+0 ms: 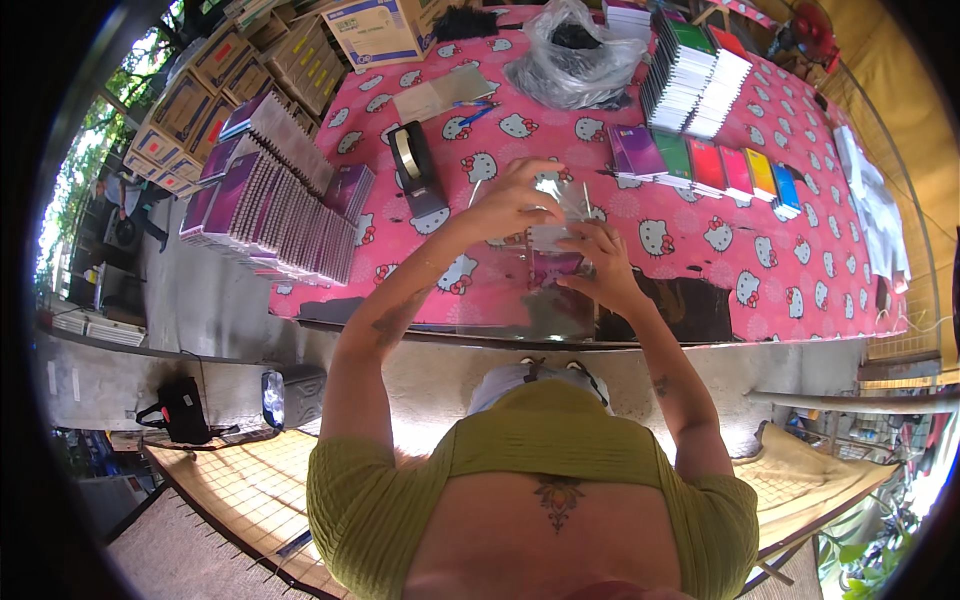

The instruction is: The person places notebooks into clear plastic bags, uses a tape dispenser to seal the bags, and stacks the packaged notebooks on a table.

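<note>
In front of me, near the table's front edge, a purple spiral notebook [552, 270] lies in or under clear plastic wrap [573, 197]. My left hand [515, 205] is above the notebook's far end, its fingers bent and closed on the shiny plastic. On the notebook's right side my right hand [603, 268] grips its edge, thumb toward me and fingers over the top. Glare and the fingers hide part of the notebook, and I cannot tell how far the plastic covers it. A black tape dispenser [416, 170] stands left of my left hand.
Tall stacks of purple notebooks [270, 215] stand at the left edge. To the right lie coloured notebooks [705, 165] in a row, with a taller white-paged stack [690, 85] behind. A plastic bag [580, 60], blue pens [472, 115] and cardboard boxes [375, 30] are farther back.
</note>
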### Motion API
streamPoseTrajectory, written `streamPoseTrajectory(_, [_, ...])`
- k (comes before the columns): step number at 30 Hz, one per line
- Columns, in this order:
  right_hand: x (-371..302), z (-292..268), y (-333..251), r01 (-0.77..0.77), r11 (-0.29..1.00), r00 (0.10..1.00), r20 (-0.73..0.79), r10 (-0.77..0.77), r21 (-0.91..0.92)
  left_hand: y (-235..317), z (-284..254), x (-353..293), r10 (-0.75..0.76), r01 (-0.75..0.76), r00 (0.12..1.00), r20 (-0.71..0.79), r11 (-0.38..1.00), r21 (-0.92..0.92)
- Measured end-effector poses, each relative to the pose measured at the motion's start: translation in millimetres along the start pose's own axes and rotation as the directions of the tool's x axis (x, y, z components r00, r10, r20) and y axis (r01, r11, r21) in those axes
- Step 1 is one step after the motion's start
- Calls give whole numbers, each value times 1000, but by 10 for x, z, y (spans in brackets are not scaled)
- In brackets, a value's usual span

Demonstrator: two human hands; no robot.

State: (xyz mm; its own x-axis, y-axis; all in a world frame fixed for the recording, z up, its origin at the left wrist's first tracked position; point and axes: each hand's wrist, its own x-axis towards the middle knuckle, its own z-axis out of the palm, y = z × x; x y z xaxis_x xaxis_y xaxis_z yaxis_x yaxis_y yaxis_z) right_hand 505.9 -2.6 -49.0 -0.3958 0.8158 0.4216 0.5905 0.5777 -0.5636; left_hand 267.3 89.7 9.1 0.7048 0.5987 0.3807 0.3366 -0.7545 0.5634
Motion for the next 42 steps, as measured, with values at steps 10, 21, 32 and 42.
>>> streamPoseTrajectory(10, [6, 188, 210, 70, 971, 997, -38, -63, 230, 48, 602, 111, -221, 218, 896, -386, 975, -51])
streamPoseTrajectory(21, [630, 41, 467, -154, 702, 977, 212, 4, 695, -191, 529, -472, -394, 359, 918, -52, 876, -322])
streamPoseTrajectory(32, [176, 128, 222, 5, 963, 999, -51, 9, 271, 405, 362, -310, -310, 310, 939, -147, 950, -24])
streamPoseTrajectory(42, [394, 62, 266, -198, 825, 976, 26, 217, 529, 141, 575, 69, -389, 414, 909, -152, 884, 215])
